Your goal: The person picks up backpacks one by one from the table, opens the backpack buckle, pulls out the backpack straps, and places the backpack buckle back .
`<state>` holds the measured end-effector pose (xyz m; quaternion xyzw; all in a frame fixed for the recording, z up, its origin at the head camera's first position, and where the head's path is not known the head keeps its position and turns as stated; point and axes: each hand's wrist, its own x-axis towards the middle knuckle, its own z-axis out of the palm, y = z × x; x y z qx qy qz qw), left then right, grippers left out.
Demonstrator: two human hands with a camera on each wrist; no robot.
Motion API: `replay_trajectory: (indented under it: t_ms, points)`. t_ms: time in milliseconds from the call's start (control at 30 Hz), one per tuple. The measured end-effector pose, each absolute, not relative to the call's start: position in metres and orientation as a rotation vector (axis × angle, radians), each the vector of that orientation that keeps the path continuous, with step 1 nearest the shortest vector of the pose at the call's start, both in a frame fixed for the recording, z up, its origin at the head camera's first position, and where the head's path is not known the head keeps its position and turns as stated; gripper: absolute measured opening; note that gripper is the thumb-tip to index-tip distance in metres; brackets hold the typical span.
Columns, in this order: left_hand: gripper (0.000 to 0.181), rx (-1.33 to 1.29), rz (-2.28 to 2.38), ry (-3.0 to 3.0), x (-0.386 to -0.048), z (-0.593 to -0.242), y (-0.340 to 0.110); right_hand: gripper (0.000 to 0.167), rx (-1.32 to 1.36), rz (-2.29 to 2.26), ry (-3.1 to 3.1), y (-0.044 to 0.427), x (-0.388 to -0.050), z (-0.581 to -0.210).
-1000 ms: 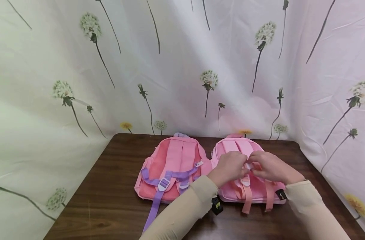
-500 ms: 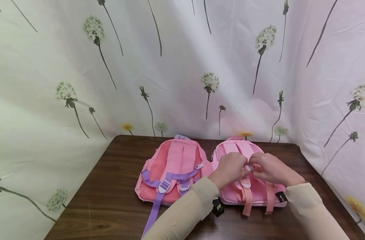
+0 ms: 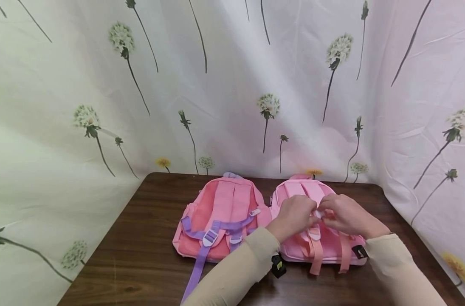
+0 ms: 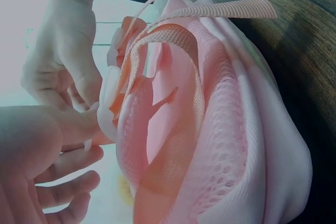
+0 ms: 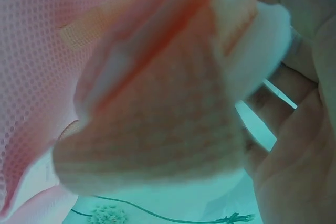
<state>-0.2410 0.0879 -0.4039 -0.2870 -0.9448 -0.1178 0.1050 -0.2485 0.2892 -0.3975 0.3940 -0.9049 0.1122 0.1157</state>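
Observation:
On the right, a light pink backpack [image 3: 286, 193] lies with its shoulder straps up. Above its middle, the left hand [image 3: 295, 216] and the right hand [image 3: 348, 216] meet, pinching a small white clip [image 3: 318, 214] between them. From the left wrist, the left hand [image 4: 31, 148] has thumb and index finger at a white buckle [image 4: 108, 103] on an orange strap [image 4: 176, 156], other fingers loosely bent; the right hand [image 4: 60, 51] touches its far side. In the right wrist view an orange strap [image 5: 157, 124] hides part of the right hand [image 5: 299, 129].
Left of it lies a second pink backpack [image 3: 226, 199] with purple straps [image 3: 197, 270], one hanging toward the front of the brown table [image 3: 121, 238]. A white floral cloth [image 3: 224, 93] hangs behind and at the sides. Orange strap ends [image 3: 316, 259] trail over the right backpack's lower edge.

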Motion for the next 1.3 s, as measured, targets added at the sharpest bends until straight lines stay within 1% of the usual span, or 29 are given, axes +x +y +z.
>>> replay_trajectory:
  t_ms: [267, 500, 800, 1133, 1300]
  points:
    - [0.02, -0.86, -0.368, -2.779, -0.24, -0.403, 0.089, 0.021, 1.179, 0.338, -2.607, 0.291, -0.248, -0.398]
    - [0.018, -0.848, -0.299, -2.775, -0.24, -0.402, 0.088, 0.017, 1.205, 0.336, -2.55, 0.291, -0.25, -0.401]
    - [0.016, -0.895, -0.354, -2.762, -0.242, -0.405, 0.083, 0.021, 1.203, 0.394, -2.559, 0.296, -0.25, -0.403]
    - [0.026, -0.916, -0.581, -2.801, -0.251, -0.405, 0.066, 0.022, 1.208, 0.43, -2.532, 0.298, -0.253, -0.397]
    - [0.022, -0.907, -0.702, -2.796, -0.255, -0.399, 0.059, 0.021, 1.117, 0.412, -2.65, 0.3, -0.255, -0.39]
